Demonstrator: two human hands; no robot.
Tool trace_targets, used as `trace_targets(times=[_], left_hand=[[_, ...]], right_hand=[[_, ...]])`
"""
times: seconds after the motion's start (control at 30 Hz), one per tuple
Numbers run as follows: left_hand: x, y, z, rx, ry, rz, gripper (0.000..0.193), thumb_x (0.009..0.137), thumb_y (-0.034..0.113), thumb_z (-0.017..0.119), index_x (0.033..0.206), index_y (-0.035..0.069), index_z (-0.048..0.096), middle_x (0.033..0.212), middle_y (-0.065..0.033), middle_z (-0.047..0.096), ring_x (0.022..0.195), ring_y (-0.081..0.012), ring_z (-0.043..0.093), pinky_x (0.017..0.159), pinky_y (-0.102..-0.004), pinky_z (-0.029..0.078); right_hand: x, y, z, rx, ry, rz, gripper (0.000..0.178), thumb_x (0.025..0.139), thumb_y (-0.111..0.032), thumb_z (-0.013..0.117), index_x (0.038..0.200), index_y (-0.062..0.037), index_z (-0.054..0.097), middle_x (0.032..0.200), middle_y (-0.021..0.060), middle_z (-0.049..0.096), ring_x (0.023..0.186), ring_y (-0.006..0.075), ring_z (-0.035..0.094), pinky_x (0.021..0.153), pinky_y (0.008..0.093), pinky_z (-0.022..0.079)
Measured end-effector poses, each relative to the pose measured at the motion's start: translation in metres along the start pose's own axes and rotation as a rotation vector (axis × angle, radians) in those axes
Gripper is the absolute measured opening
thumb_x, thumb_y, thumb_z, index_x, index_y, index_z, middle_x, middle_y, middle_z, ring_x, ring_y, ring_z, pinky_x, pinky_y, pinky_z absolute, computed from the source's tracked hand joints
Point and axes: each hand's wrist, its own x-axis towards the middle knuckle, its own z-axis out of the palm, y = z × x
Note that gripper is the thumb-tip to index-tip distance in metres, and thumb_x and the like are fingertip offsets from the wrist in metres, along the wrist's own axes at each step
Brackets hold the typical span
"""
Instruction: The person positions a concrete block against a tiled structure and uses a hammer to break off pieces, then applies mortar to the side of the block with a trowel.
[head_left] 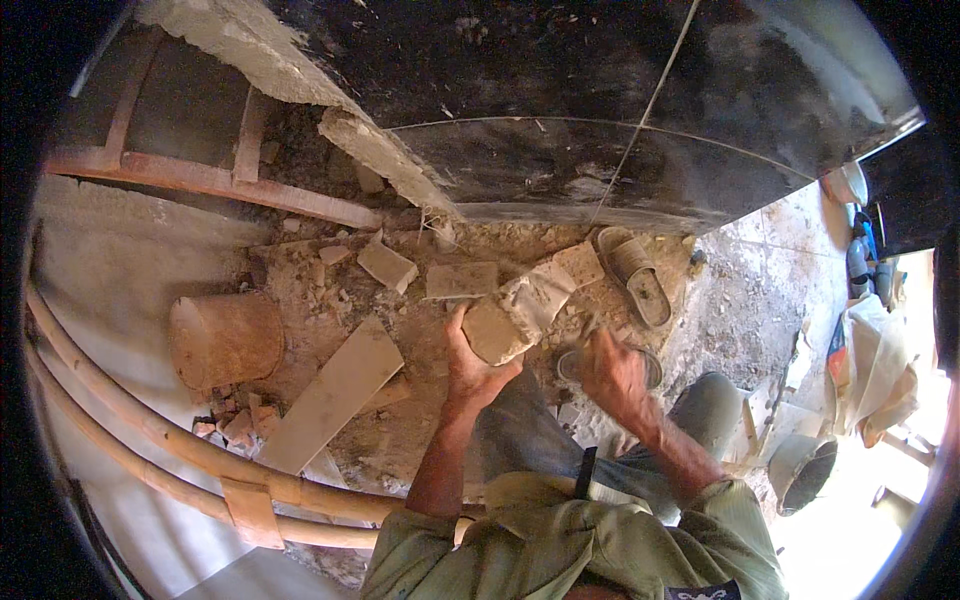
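Presently, a dusty block is held in the left hand, gripped from its left and near sides. Key relation noted: the block is positioned left of and slightly beyond the right hand, which is curled and set apart from it (whether anything is enclosed cannot be told, owing to blur). Its long axis is judged, tentatively, to be slanted away and rightward, toward a loose brick.
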Motion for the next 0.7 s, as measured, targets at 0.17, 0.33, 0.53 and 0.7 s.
trace_targets(times=[0.17,0.33,0.53,0.7], left_hand=[[-0.002,0.000,0.015,0.220,-0.041,0.013,0.099,0.060,0.008,0.082,0.137,0.001,0.021,0.122,-0.0179,0.045,0.113,-0.0279,0.049,0.097,-0.0422,0.042],[-0.005,0.007,0.010,0.094,0.034,-0.020,0.096,0.064,0.011,0.079,0.138,0.002,0.018,0.124,-0.0189,0.042,0.112,-0.0283,0.049,0.096,-0.0426,0.042],[-0.015,0.000,-0.010,0.207,0.065,-0.062,0.095,0.067,0.013,0.078,0.139,0.002,0.017,0.127,-0.0177,0.040,0.113,-0.0267,0.046,0.094,-0.0412,0.043],[-0.032,-0.012,-0.001,0.181,0.098,-0.052,0.095,0.063,0.011,0.080,0.137,0.002,0.020,0.125,-0.0171,0.041,0.112,-0.0265,0.047,0.094,-0.0424,0.043]], right_hand=[[-0.010,-0.024,-0.019,-0.008,-0.016,-0.117,0.028,0.081,-0.018,0.066,0.098,-0.0040,0.049,0.083,0.0200,0.058,0.062,0.0405,0.060,0.050,0.0500,0.048],[-0.012,0.033,0.045,-0.086,-0.092,0.086,0.030,0.078,-0.014,0.066,0.099,-0.0002,0.049,0.074,0.0248,0.060,0.063,0.0431,0.061,0.052,0.0484,0.047],[-0.005,0.105,0.063,-0.269,-0.250,0.164,0.058,0.073,-0.018,0.068,0.125,-0.0021,0.048,0.084,0.0166,0.064,0.069,0.0362,0.062,0.052,0.0443,0.046],[-0.027,0.071,0.043,-0.262,0.050,-0.132,0.064,0.073,-0.016,0.068,0.131,-0.0024,0.044,0.074,0.0172,0.063,0.063,0.0391,0.060,0.052,0.0464,0.047]])
